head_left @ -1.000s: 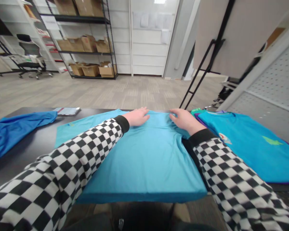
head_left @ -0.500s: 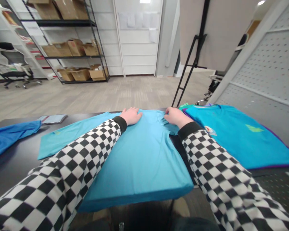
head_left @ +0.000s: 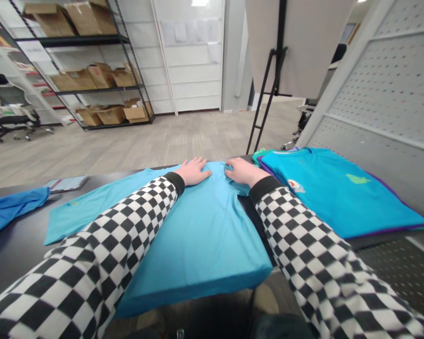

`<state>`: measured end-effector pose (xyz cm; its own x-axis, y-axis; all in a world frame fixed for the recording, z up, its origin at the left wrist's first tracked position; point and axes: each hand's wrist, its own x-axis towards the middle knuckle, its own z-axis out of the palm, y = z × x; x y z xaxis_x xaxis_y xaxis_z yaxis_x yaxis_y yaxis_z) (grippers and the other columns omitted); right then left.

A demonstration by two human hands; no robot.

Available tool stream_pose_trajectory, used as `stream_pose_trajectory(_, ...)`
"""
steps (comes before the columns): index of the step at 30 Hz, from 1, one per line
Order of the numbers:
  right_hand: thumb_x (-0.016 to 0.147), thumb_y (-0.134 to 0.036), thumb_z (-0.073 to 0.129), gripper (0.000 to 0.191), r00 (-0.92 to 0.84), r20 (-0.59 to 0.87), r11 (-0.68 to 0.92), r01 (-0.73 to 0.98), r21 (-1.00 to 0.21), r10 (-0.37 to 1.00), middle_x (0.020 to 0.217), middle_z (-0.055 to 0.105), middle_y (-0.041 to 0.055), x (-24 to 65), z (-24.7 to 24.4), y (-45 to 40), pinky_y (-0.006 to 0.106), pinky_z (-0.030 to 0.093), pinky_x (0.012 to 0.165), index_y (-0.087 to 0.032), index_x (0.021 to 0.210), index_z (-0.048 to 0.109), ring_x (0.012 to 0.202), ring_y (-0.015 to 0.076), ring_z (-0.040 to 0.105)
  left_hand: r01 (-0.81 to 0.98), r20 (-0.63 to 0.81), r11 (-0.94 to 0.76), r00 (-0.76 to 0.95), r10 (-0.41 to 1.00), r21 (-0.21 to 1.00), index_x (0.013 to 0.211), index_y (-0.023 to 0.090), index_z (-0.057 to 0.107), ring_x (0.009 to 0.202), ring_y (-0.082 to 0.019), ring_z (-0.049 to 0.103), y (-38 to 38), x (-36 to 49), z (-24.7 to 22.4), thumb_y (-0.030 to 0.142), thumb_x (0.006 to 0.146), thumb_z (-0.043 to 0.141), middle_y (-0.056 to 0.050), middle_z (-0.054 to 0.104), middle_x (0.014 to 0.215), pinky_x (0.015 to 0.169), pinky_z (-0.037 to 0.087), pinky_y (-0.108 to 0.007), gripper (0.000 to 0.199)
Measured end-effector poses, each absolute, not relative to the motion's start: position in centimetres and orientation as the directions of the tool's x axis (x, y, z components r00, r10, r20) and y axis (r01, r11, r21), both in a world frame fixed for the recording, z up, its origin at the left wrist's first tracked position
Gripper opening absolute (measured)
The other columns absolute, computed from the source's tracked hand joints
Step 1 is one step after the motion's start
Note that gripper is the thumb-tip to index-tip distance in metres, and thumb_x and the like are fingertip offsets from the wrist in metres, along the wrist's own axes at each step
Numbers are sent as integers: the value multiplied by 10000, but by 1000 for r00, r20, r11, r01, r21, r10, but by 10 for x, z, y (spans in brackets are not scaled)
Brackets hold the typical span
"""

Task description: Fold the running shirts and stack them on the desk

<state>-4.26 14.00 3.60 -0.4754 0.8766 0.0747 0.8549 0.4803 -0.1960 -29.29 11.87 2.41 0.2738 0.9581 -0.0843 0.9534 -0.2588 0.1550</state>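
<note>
A light blue shirt [head_left: 194,245] lies spread over the dark table, its lower end hanging over the near edge and one long sleeve [head_left: 88,202] stretched out to the left. My left hand [head_left: 193,172] rests flat near the shirt's far end, fingers spread. Close by on the right, my right hand [head_left: 243,171] has its fingers curled onto the gathered cloth at the shirt's far right side. Small wrinkles run through the fabric around those fingers. The underside of the right hand's grip is hidden.
To the right lies a stack of flat shirts, a bright blue one [head_left: 332,193] on top. A blue garment [head_left: 14,205] and a phone-like slab [head_left: 68,183] are on the left of the table [head_left: 17,249]. A perforated panel [head_left: 385,89] borders the right side; an easel stand [head_left: 265,103] is beyond.
My right hand has moved left toward my left hand, drawing the shirt's right side in with it. The left hand stays flat on the cloth. The camera view has shifted slightly.
</note>
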Motion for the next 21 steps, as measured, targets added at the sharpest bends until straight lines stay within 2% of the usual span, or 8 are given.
stream_pose_trajectory(2,1097,-373,617,479,-447,35,443,870,-217,894,1574,679,217,-43,37,137,438,453,1288,-144,1509,704,1530,344,589,966,-107,-215,231,967,143,1825,121,273,1782,-381,145,120,-289,26,731,1089,285,-189,175,1903,1412,94,-688,956)
stream_pose_trajectory(4,1112,-424,609,511,-435,31,430,872,-234,900,1601,661,222,-43,39,135,469,443,1297,-136,1526,692,1551,359,569,974,-78,-183,195,978,134,1822,98,266,1785,-381,122,118,-283,28,689,1109,254,-202,156,1903,1413,78,-689,926)
stream_pose_trajectory(8,1120,-385,592,493,-469,116,483,846,-226,876,1644,631,211,-45,40,137,555,431,1306,-153,1546,680,1555,382,564,932,29,-317,317,948,173,1828,104,248,1789,-315,137,110,-267,27,593,1124,278,-171,158,1908,1440,103,-582,857)
stream_pose_trajectory(10,1102,-319,601,477,-512,140,531,813,-238,847,1632,650,184,-46,37,139,519,429,1317,-174,1549,689,1549,359,580,911,-14,-359,369,929,202,1825,120,272,1783,-299,174,105,-260,25,605,1121,275,-162,190,1904,1442,133,-543,855)
stream_pose_trajectory(13,1089,-279,602,483,-567,90,567,776,-275,819,1670,633,127,-47,32,143,467,396,1349,-239,1561,696,1606,331,536,913,-65,-361,379,923,191,1826,129,278,1781,-323,177,101,-255,22,673,1101,303,-177,190,1901,1438,131,-567,906)
stream_pose_trajectory(17,1148,-408,532,517,-538,-33,505,808,-304,842,1832,418,116,-47,26,146,642,272,1393,-285,1643,620,1718,390,355,910,-45,-375,388,920,177,1833,113,245,1784,-329,161,98,-254,20,695,1106,289,-186,164,1906,1437,118,-581,932)
stream_pose_trajectory(19,1178,-447,455,523,-528,-32,493,813,-311,849,1845,386,126,-48,23,148,703,229,1389,-278,1648,609,1731,400,319,911,-43,-372,385,922,179,1828,95,251,1784,-337,155,99,-254,19,705,1110,292,-199,159,1903,1437,123,-581,943)
stream_pose_trajectory(21,1193,-430,392,524,-527,-3,500,810,-306,850,1835,404,135,-48,21,150,717,216,1387,-257,1629,626,1731,400,318,913,-16,-369,377,926,176,1818,84,273,1782,-343,164,99,-255,20,678,1123,305,-211,173,1898,1436,130,-583,914)
